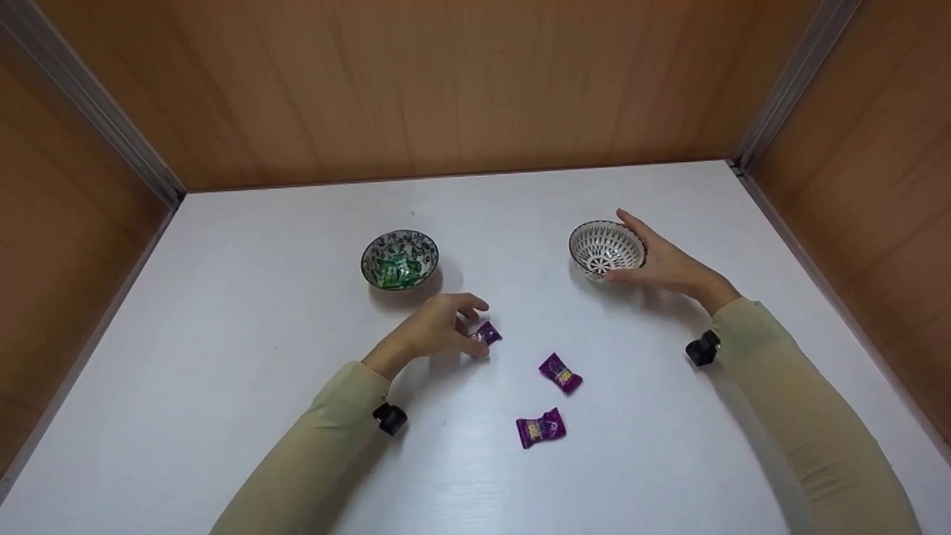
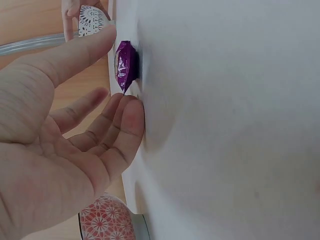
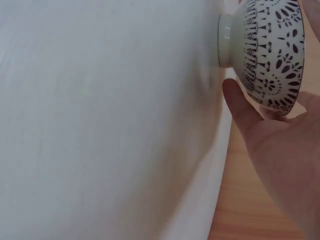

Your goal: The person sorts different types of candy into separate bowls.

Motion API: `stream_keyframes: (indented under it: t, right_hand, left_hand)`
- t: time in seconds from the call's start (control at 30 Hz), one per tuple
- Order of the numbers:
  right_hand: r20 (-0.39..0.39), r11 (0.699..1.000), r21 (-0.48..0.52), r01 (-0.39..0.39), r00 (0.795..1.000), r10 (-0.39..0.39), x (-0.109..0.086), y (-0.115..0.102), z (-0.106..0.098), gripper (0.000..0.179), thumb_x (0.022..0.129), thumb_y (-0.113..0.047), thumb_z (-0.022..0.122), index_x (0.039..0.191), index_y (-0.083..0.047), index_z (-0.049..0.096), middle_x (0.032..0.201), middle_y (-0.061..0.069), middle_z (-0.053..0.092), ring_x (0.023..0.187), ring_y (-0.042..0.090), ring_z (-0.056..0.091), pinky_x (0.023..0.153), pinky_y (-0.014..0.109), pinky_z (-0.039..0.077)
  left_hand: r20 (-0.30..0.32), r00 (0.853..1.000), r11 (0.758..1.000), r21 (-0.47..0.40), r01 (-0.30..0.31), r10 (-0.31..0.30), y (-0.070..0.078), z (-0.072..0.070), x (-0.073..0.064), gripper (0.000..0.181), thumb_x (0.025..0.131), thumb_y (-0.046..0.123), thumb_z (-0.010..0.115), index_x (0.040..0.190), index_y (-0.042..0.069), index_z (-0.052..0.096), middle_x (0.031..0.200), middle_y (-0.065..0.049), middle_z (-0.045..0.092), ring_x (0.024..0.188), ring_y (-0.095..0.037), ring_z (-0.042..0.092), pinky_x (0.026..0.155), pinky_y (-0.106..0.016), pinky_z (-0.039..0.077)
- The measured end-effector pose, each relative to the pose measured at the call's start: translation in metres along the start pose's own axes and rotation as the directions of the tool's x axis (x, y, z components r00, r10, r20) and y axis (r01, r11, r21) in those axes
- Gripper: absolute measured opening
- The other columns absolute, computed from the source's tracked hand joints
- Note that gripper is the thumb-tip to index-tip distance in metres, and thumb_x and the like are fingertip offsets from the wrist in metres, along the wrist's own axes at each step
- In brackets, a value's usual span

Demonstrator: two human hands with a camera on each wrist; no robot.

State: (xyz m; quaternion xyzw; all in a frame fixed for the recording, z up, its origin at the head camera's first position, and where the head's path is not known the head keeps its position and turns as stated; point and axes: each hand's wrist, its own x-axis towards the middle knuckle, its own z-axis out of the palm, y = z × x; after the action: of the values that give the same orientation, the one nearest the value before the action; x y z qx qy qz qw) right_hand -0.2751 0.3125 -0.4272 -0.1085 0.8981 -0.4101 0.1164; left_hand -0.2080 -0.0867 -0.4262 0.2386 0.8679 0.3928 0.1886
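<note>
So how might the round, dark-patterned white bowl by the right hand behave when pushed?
The round, dark-patterned white bowl is probably stiff and breakable, since its glossy surface looks ceramic. It could tip if pushed high up, as its flared body narrows to a smaller foot. That smooth finish may also feel slippery.

I see the left hand [image 2: 62, 155] palm-on at the white tabletop [image 2: 230, 110], thumb and bent fingertips either side of a purple wrapped candy [image 2: 125, 65], contact hard to judge. Near those fingers stands a red flower-patterned bowl [image 2: 106, 219]; farther off, the right hand [image 2: 73, 9] touches a white patterned bowl [image 2: 91, 21].
</note>
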Motion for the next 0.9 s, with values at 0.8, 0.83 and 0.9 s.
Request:
stream_keyframes:
  t: [0.8, 0.83, 0.9]
  right_hand:
    - [0.102, 0.991, 0.086, -0.099, 0.991, 0.091, 0.001, 0.002, -0.005, 0.114, 0.083, -0.039, 0.085, 0.164, -0.028, 0.006, 0.167, 0.013, 0.014, 0.15, 0.037, 0.017, 0.118, 0.066, 0.011]
    - [0.1, 0.992, 0.072, -0.105, 0.99, 0.097, 0.0, 0.001, -0.005, 0.114, 0.083, -0.041, 0.085, 0.164, -0.029, 0.006, 0.167, 0.013, 0.014, 0.15, 0.036, 0.017, 0.118, 0.067, 0.012]
    - [0.099, 0.992, 0.069, -0.105, 0.99, 0.098, 0.001, 0.0, -0.004, 0.113, 0.082, -0.043, 0.085, 0.164, -0.029, 0.008, 0.167, 0.012, 0.016, 0.15, 0.036, 0.018, 0.118, 0.066, 0.012]
  left_hand:
    - [0.089, 0.995, 0.999, -0.002, -0.034, 0.034, 0.0, 0.001, 0.01, 0.044, 0.078, 0.003, 0.085, 0.119, 0.007, 0.07, 0.101, -0.004, 0.067, 0.093, -0.019, 0.064, 0.085, -0.033, 0.054]
    - [0.092, 0.995, 0.999, -0.006, -0.036, 0.036, 0.0, 0.002, 0.01, 0.043, 0.079, 0.002, 0.085, 0.12, 0.006, 0.069, 0.101, -0.005, 0.067, 0.093, -0.019, 0.064, 0.084, -0.033, 0.055]
    - [0.09, 0.995, 0.999, -0.015, -0.034, 0.035, -0.001, 0.001, 0.01, 0.042, 0.081, 0.002, 0.083, 0.12, 0.006, 0.069, 0.101, -0.005, 0.066, 0.093, -0.019, 0.065, 0.083, -0.032, 0.055]
